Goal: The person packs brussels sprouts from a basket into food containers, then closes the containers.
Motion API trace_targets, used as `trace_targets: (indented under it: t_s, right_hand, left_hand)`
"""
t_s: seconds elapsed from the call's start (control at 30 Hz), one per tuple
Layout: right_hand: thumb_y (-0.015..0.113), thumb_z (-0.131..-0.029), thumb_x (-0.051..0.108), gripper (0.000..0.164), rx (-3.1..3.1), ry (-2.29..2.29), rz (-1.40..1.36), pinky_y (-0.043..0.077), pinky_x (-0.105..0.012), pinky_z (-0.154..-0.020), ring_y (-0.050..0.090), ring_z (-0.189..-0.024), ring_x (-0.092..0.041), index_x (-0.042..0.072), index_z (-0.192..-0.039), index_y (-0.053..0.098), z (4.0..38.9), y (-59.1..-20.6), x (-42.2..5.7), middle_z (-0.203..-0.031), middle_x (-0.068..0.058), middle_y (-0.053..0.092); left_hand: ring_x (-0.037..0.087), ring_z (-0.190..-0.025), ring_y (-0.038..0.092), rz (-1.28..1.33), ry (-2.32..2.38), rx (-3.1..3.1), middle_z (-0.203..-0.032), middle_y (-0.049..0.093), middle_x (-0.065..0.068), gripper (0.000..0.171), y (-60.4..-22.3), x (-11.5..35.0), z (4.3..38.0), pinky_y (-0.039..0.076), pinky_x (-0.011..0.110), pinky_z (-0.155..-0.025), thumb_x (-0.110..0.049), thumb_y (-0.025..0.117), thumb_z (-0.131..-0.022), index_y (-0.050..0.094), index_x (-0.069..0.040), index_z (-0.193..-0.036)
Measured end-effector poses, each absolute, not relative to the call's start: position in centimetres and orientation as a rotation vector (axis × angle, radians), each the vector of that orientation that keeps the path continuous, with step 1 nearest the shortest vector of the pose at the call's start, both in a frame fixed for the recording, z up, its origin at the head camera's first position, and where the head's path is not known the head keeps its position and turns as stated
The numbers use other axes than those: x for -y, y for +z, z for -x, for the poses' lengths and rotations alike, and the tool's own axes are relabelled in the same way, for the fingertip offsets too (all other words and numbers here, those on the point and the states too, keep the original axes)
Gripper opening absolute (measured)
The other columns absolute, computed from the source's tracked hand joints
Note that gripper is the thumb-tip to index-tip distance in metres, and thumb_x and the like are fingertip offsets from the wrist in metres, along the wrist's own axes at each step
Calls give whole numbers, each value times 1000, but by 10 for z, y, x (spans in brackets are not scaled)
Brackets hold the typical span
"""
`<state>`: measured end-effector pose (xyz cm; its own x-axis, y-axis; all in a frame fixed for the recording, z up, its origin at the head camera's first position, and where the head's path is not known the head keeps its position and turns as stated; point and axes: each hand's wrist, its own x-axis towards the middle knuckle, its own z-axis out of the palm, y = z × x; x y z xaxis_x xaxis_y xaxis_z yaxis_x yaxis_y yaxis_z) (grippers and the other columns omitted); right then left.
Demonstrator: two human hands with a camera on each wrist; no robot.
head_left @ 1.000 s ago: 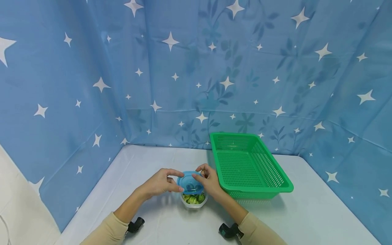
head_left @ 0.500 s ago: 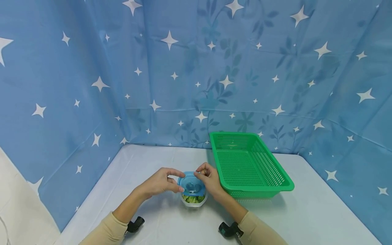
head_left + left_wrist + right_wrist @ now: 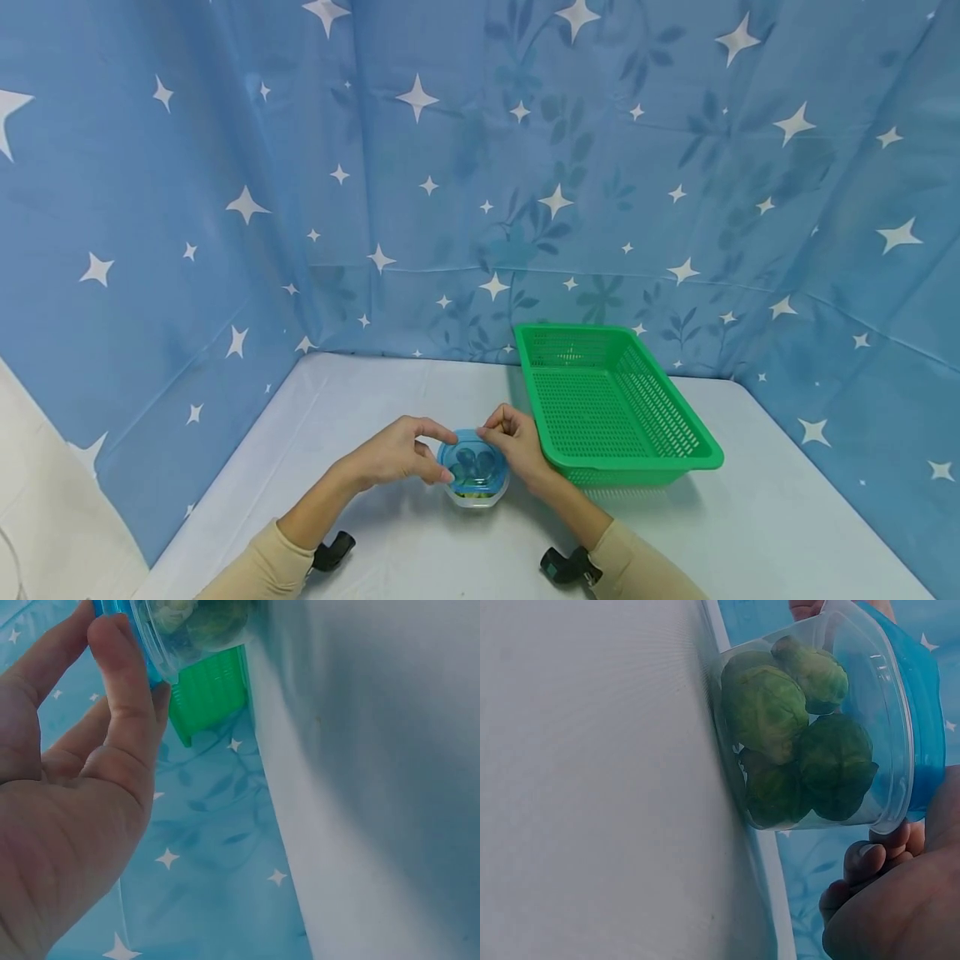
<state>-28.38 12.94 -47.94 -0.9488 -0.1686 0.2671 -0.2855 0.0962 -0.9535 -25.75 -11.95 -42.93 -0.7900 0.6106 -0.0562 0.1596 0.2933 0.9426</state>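
Note:
A clear plastic food container (image 3: 817, 814) stands on the white table with several Brussels sprouts (image 3: 765, 712) inside. Its translucent blue lid (image 3: 474, 463) lies over the opening, slightly tilted, with a strip of green showing at the near edge in the head view. From the left, my left hand (image 3: 401, 454) holds the lid's edge, thumb at the near side and index finger at the far side. My right hand (image 3: 519, 448) pinches the lid's far right edge between thumb and index finger. The left wrist view shows the left fingertips (image 3: 120, 645) against the blue rim.
A green perforated plastic basket (image 3: 551, 417) stands at the right, close beside my right hand. A blue curtain (image 3: 450, 225) with white stars hangs behind the white table (image 3: 360, 533). Black wrist cameras sit on both forearms.
Both hands have lowered the lid toward the near side and flattened it over the container, so fewer sprouts show. The basket and container stay in place.

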Motion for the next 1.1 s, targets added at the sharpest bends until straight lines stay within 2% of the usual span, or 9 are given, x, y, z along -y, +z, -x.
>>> trace_targets:
  t_s: [0.2,0.37,0.47,0.57,0.77,0.9,1.0,1.1]
  right_hand:
    - [76,-91,4,18,2267,2007,-473,37,-18,-59,47,-62,-6,-6,-89,61,285,-481,-131,-67,2,53]
    - [77,-90,3,19,2258,2021,-478,37,-18,-58,48,-62,-6,-7,-88,61,286,-483,-132,-67,1,54]
    - [77,-90,3,19,2247,2013,-503,37,-18,-58,48,-61,-5,-7,-88,61,286,-483,-132,-68,1,56]
    - [77,-90,3,19,2239,1999,-528,37,-18,-57,49,-61,-4,-6,-87,61,286,-485,-132,-68,1,57]
    - [77,-89,1,19,2219,1979,-583,37,-17,-56,48,-60,-3,-7,-85,61,285,-486,-133,-67,2,57]
    - [77,-89,0,18,2213,1950,-619,38,-17,-56,48,-62,-4,-8,-85,61,286,-486,-133,-70,-1,58]
    - [77,-88,-1,18,2211,1937,-642,40,-18,-58,51,-64,-5,-7,-84,61,285,-486,-133,-75,-8,61]
    - [78,-88,0,19,2225,1926,-641,43,-19,-60,54,-67,-5,-6,-83,61,285,-486,-133,-78,-14,64]
  left_hand:
    - [16,-87,71,-914,1292,-2387,-137,62,10,58,-428,118,257,58,29,-76,-25,88,-86,65,-4,-134]
    - [10,-85,70,-1012,1184,-2472,-139,64,10,59,-429,118,259,57,27,-71,-31,87,-87,65,-6,-136]
    - [10,-85,70,-1004,1176,-2479,-139,64,10,69,-430,118,260,56,28,-64,-32,87,-86,60,-7,-144]
    - [12,-89,69,-975,1186,-2464,-138,64,10,77,-431,119,261,56,28,-64,-34,87,-86,54,-7,-150]
    - [15,-99,69,-904,1232,-2384,-131,66,9,78,-435,121,263,58,30,-81,-33,86,-87,52,-10,-152]
    - [17,-102,69,-858,1271,-2333,-123,68,8,78,-437,122,264,59,31,-83,-31,87,-86,51,-12,-153]
    - [18,-99,70,-844,1280,-2314,-117,68,8,78,-436,123,264,59,31,-80,-31,87,-85,52,-11,-152]
    - [16,-88,69,-849,1284,-2295,-104,69,7,78,-436,123,265,57,29,-74,-31,88,-85,53,-10,-151]
